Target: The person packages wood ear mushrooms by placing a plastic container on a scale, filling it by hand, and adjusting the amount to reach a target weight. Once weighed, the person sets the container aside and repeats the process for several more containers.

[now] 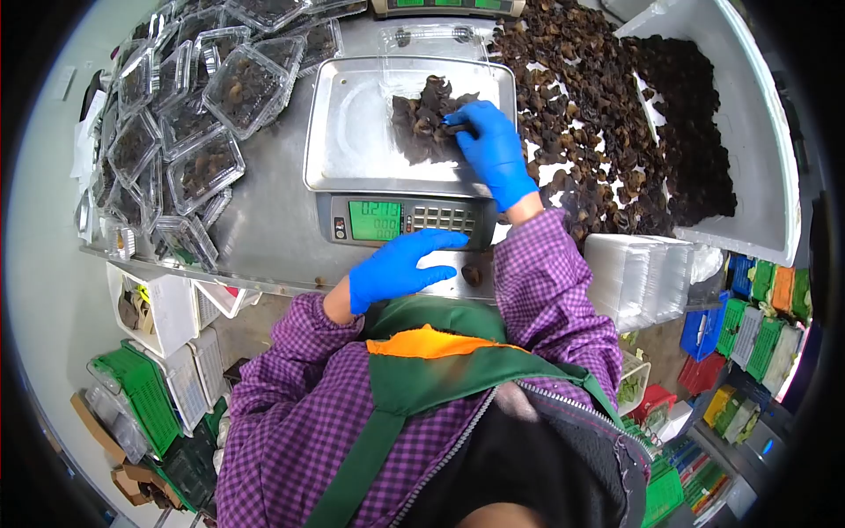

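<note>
Centrally, a heap of dark, curled pieces [422,123] is lying on the metal pan [352,123] of a scale [330,231], on or in a clear container [437,51] whose hinged half is showing beyond the pan and whose near edges are hard to make out. The right hand [493,145], gloved in blue, is bending half closed at the heap's right margin; a dark piece is showing between thumb and fingers, but whether it is being gripped or merely touched cannot be told, the inner fingers being hidden. The left hand [400,264], likewise gloved, is resting open before the keypad, fingers extended and nothing visibly held, its palm facing out of view; its fingers are covering the panel's lower edge. The display [375,220] is glowing green, its last digits blurring. A second scale [447,6] is being cut off by the upper border. Lidded clear boxes [207,167] are crowding the worktop [273,207] at left, overlapping one another, while loose pieces [576,97] are spreading at right toward a white bin [764,114].
</note>
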Demonstrator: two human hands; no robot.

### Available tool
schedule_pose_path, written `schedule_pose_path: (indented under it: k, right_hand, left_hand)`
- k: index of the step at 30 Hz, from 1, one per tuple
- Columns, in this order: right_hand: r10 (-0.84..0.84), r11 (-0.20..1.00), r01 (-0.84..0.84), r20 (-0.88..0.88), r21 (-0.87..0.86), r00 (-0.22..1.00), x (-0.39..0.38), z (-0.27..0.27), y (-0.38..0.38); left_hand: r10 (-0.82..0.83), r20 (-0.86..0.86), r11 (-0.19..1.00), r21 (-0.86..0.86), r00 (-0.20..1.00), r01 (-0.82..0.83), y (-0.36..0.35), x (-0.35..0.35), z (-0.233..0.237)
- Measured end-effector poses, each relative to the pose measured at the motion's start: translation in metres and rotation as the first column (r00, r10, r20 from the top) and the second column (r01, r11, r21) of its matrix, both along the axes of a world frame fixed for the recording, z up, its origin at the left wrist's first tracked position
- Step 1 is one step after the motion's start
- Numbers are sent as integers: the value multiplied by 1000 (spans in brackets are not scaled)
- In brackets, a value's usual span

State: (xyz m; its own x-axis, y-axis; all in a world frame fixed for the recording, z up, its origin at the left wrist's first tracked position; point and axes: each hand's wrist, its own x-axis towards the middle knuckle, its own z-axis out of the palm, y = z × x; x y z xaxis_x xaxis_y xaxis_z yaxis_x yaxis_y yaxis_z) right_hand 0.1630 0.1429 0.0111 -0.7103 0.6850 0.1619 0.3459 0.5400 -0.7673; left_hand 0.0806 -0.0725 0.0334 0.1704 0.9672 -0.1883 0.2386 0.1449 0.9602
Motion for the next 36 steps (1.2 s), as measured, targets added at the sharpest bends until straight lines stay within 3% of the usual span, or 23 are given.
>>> schedule_pose_path:
  k: [1, 2, 3, 7, 9, 11, 12, 15, 16, 18, 19, 21, 25, 30, 32, 33, 35, 36]
  right_hand:
    - [-60, 990, 46, -105, -132, 993, 2, 9, 1]
    - [-35, 995, 19, -166, -99, 986, 9, 15, 5]
    - [-78, 966, 6, -267, -259, 961, 15, 21, 7]
    - [-205, 897, 52, -310, -439, 928, 52, 49, 9]
    - [-264, 914, 170, -222, -368, 939, 72, 58, 7]
    - [-354, 853, 237, -181, -465, 918, 95, 49, 9]
    - [-357, 873, 289, -111, -394, 928, 111, 36, 16]
    - [-424, 849, 349, -118, -397, 898, 137, 25, 11]
    - [-459, 826, 383, -99, -414, 883, 146, 17, 10]
    - [-476, 814, 404, -79, -418, 876, 161, 1, 8]
    - [-493, 802, 427, -59, -418, 868, 166, -4, 6]
    - [-489, 795, 425, -42, -433, 871, 173, -13, 3]
    - [-477, 816, 427, -36, -389, 878, 177, -26, -4]
    - [-488, 784, 461, 47, -416, 872, 178, -32, -3]
    - [-333, 865, 340, 85, -370, 939, 181, -44, 2]
    - [-335, 864, 342, 85, -370, 938, 185, -49, 1]
    - [-356, 934, 355, 169, 34, 919, 170, -24, -9]
    - [-383, 910, 391, 78, -142, 920, 166, -19, -9]
  left_hand:
    - [12, -1, 1000, -4, 1000, -12, -2, -3, -2]
    - [24, 4, 1000, -14, 1000, -24, -6, -5, -5]
    - [24, 10, 1000, -17, 1000, -24, -9, -7, -7]
    - [104, 160, 991, -94, 982, -90, -10, -23, -8]
    - [98, 139, 995, -47, 985, -92, -4, -42, 7]
    - [164, 187, 986, -74, 969, -152, 0, -61, 19]
    - [237, 165, 969, -109, 957, -222, 1, -75, 24]
    - [533, 122, 846, -105, 837, -523, 6, -99, 49]
    - [535, 119, 844, -108, 836, -525, 9, -106, 54]
    - [685, 220, 710, 10, 694, -704, 18, -118, 60]
    - [686, 218, 709, 11, 694, -705, 24, -122, 62]
    - [705, 372, 639, 37, 604, -768, 38, -126, 62]
    - [665, 474, 661, -13, 578, -750, 73, -134, 44]
    - [735, 425, 631, -144, 528, -762, 134, -144, 3]
    - [788, 368, 586, -200, 494, -785, 150, -142, 0]
    - [773, 419, 602, -245, 477, -760, 157, -141, -1]
    - [750, 473, 626, -281, 462, -728, 165, -141, -1]
    - [712, 518, 633, -184, 473, -752, 162, -142, -1]
